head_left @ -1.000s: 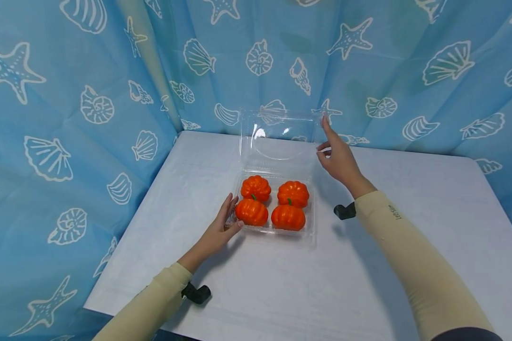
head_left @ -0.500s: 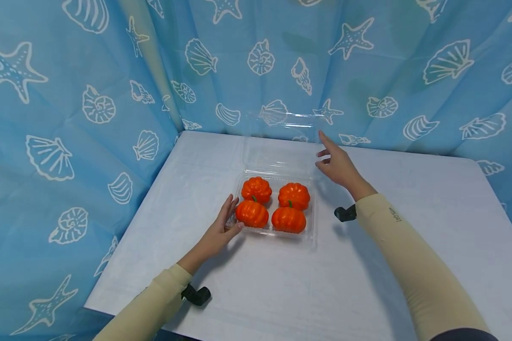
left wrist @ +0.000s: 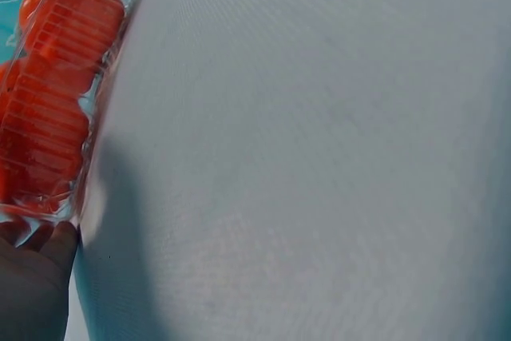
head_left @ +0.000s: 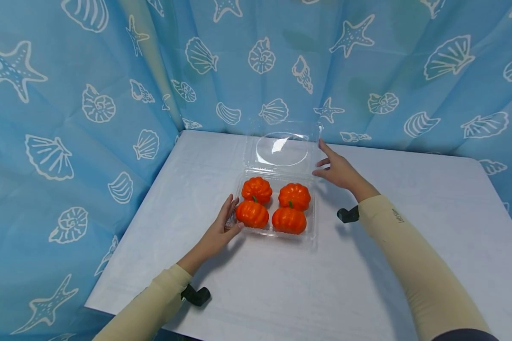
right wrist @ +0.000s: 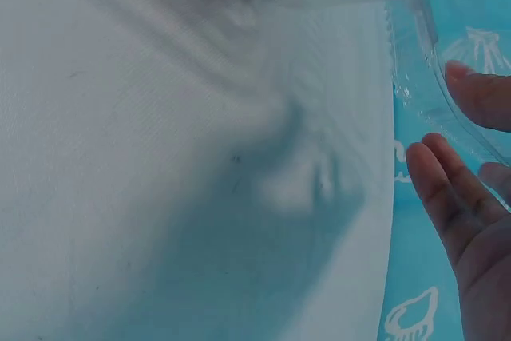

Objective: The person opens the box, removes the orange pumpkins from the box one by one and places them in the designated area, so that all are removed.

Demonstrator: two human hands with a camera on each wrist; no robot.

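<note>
An open plastic box (head_left: 275,192) is holding four orange pumpkins (head_left: 289,220).

The box is standing on the white tabletop (head_left: 303,289), and its clear lid (head_left: 281,149) is tilting upward behind the pumpkins. The left hand (head_left: 216,230) is resting with straight fingers against the box's near left corner; the right hand (head_left: 340,169), fingers extended, is touching the lid's right edge.

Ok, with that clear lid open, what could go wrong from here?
The lid might flex or slip: the right hand has only its fingertips near one edge.
The clear container could twist if the lid is pushed, since the left hand is only at its left side.
The orange pumpkins sit close together, so a jolt might shift them.
</note>
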